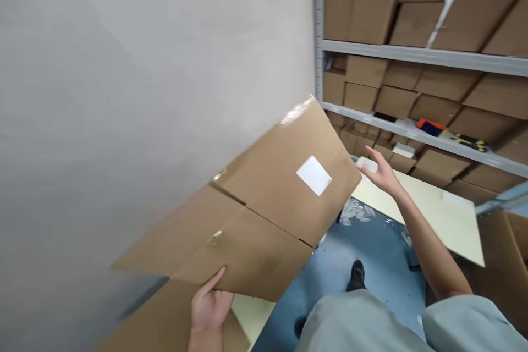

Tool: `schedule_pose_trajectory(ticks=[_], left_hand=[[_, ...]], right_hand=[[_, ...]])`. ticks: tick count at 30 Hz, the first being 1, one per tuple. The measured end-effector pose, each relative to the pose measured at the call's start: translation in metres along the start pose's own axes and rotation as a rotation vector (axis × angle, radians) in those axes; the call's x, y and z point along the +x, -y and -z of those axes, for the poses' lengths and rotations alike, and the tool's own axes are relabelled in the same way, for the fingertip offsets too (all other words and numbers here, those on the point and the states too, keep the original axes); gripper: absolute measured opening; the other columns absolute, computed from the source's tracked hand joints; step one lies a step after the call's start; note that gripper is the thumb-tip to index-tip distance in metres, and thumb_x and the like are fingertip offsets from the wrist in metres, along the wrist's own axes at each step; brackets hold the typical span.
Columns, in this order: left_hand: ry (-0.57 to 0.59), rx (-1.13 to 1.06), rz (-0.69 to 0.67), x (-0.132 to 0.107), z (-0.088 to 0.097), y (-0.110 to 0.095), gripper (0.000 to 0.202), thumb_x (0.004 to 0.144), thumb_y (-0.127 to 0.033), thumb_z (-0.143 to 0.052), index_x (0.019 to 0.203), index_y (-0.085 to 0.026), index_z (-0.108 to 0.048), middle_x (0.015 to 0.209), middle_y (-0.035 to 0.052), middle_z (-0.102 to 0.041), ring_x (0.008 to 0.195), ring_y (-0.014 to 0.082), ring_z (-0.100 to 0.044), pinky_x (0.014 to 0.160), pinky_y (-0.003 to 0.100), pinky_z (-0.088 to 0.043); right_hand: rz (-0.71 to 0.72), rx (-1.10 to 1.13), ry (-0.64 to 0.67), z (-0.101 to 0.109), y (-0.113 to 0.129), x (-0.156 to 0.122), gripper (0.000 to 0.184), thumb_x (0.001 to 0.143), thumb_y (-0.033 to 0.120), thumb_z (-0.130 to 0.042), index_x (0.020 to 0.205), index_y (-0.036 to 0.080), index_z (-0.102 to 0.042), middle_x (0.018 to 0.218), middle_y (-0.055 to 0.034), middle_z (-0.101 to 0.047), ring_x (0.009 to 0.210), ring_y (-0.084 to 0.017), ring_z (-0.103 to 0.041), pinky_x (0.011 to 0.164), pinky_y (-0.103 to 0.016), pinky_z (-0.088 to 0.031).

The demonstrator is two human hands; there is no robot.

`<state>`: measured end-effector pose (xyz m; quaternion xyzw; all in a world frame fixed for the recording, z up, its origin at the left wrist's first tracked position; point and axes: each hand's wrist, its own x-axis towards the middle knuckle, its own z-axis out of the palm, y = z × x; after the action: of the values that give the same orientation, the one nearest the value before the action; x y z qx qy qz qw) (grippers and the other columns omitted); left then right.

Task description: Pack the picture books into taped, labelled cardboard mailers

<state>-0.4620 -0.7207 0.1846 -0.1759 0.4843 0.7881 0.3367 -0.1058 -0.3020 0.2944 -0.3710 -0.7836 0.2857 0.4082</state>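
A flattened cardboard box (268, 247) tilts in front of me beside the pale wall, its panels parted by creases and slots. It bears a white label (314, 175), and bits of clear tape shine along its upper edge. My left hand (212, 302) grips its lower edge, thumb on the near face, the other fingers partly hidden. Off its right corner, my right hand (381, 173) is open with thumb and fingers apart, holding nothing. Another cardboard piece (165, 319) lies below, at the lower left.
Metal shelves (421, 55) packed with cardboard boxes stand at the right. In front of them is a cream tabletop (437, 214), with an open carton (503, 264) at its right end. White scraps (357, 212) litter the blue floor (330, 280). The wall (157, 77) borders the left side.
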Motion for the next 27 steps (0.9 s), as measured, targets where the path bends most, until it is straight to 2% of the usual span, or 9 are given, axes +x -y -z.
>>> schedule_pose_trajectory(ticks=[3,5,8,12,14,17,19,22,27], left_hand=[[0.125,0.227,-0.062,-0.005,-0.097,0.057,0.055,0.078,0.001,-0.067,0.124,-0.026,-0.081,0.104,0.0015,-0.087,0.113,0.0257,-0.082,0.112,0.037,-0.063],[0.227,0.369,-0.097,-0.012,-0.157,0.104,0.050,0.069,0.002,-0.076,0.112,-0.023,-0.082,0.100,0.0015,-0.086,0.106,0.0262,-0.082,0.104,0.033,-0.065],[0.418,0.568,-0.064,-0.023,-0.241,0.177,0.042,0.057,-0.004,-0.090,0.096,-0.018,-0.083,0.099,0.0063,-0.086,0.100,0.0302,-0.081,0.093,0.034,-0.066],[0.606,0.809,0.061,-0.036,-0.338,0.258,0.041,0.049,-0.017,-0.099,0.087,-0.015,-0.084,0.096,0.0118,-0.086,0.092,0.0356,-0.080,0.085,0.042,-0.066],[0.673,0.881,0.104,-0.039,-0.377,0.288,0.043,0.047,-0.022,-0.099,0.086,-0.016,-0.084,0.094,0.0115,-0.085,0.089,0.0355,-0.079,0.082,0.043,-0.065],[0.760,0.948,0.116,-0.036,-0.424,0.323,0.046,0.042,-0.027,-0.099,0.084,-0.017,-0.082,0.094,0.0107,-0.084,0.088,0.0341,-0.076,0.080,0.042,-0.063],[0.798,0.970,0.061,-0.030,-0.452,0.345,0.047,0.042,-0.028,-0.097,0.084,-0.018,-0.080,0.094,0.0090,-0.084,0.089,0.0321,-0.074,0.085,0.042,-0.062],[0.849,0.961,-0.094,-0.020,-0.490,0.383,0.047,0.050,-0.030,-0.094,0.091,-0.020,-0.076,0.100,0.0064,-0.082,0.098,0.0305,-0.072,0.098,0.043,-0.058],[0.977,0.847,-0.265,-0.005,-0.547,0.445,0.045,0.068,-0.027,-0.085,0.108,-0.025,-0.065,0.120,0.0061,-0.075,0.119,0.0283,-0.065,0.113,0.039,-0.047]], right_hand=[[-0.241,0.095,-0.060,0.055,-0.082,0.001,0.102,0.082,0.080,-0.082,0.161,0.020,-0.056,0.166,-0.0219,-0.056,0.156,-0.040,-0.052,0.131,-0.059,-0.042],[-0.386,0.199,-0.087,0.090,-0.141,-0.011,0.104,0.080,0.083,-0.081,0.157,0.016,-0.059,0.158,-0.0250,-0.063,0.149,-0.041,-0.059,0.127,-0.059,-0.046],[-0.550,0.262,-0.195,0.147,-0.224,-0.044,0.098,0.079,0.082,-0.082,0.149,0.016,-0.064,0.148,-0.0235,-0.070,0.140,-0.037,-0.066,0.124,-0.056,-0.050],[-0.853,0.152,-0.469,0.222,-0.301,-0.107,0.103,0.080,0.086,-0.076,0.153,0.017,-0.059,0.162,-0.0247,-0.058,0.153,-0.038,-0.056,0.130,-0.054,-0.044],[-0.918,0.205,-0.513,0.251,-0.323,-0.138,0.098,0.084,0.086,-0.071,0.154,0.018,-0.058,0.165,-0.0232,-0.056,0.156,-0.035,-0.053,0.131,-0.050,-0.044],[-0.863,0.312,-0.617,0.281,-0.341,-0.175,0.082,0.088,0.079,-0.072,0.148,0.023,-0.061,0.162,-0.0178,-0.061,0.154,-0.031,-0.056,0.130,-0.047,-0.044],[-0.840,0.327,-0.726,0.294,-0.345,-0.190,0.075,0.087,0.073,-0.075,0.143,0.024,-0.061,0.159,-0.0163,-0.064,0.153,-0.030,-0.057,0.130,-0.048,-0.043],[-0.813,0.310,-0.800,0.310,-0.348,-0.198,0.070,0.088,0.066,-0.076,0.141,0.025,-0.057,0.156,-0.0160,-0.066,0.150,-0.028,-0.059,0.128,-0.049,-0.044],[-0.769,0.172,-0.903,0.325,-0.343,-0.187,0.066,0.087,0.057,-0.072,0.140,0.025,-0.049,0.150,-0.0173,-0.066,0.144,-0.028,-0.061,0.125,-0.048,-0.047]])
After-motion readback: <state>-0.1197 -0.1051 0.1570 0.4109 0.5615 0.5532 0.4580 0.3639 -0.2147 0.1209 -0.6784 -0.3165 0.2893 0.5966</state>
